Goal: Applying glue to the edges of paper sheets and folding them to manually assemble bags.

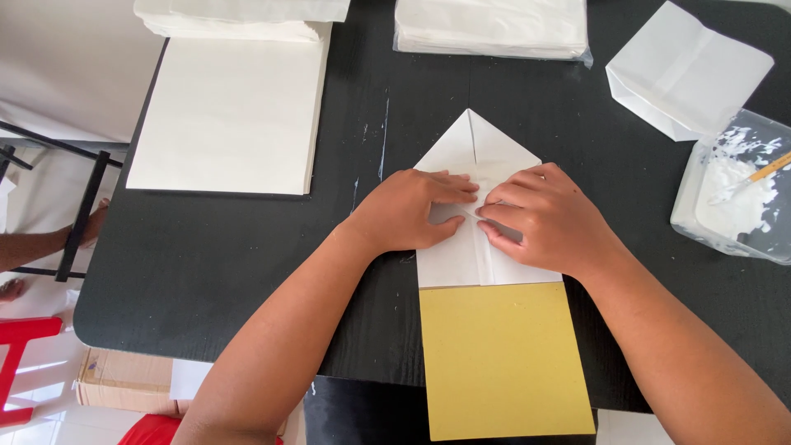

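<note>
Both hands lie flat on a white paper sheet folded to a point (476, 148) at the middle of the black table (247, 239): left hand (412, 210) and right hand (540, 214) press down with fingers nearly straight, gripping nothing (fingertips almost meeting). Its lower end overlaps a yellow sheet (503, 363). At right, a clear plastic tub (700, 214) holds white paste and a wooden-handled brush (770, 169).

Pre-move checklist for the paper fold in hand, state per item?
1. Left hand flat on the white folded sheet: ok.
2. Right hand pressing the sheet beside it: ok.
3. Top flaps meet in a point at the centre seam: ok.
4. Yellow card lies under the sheet's lower edge: ok.
5. Glue tub is apart from the fold: ok.
6. Crease under the fingers is sharp: cannot tell.
</note>
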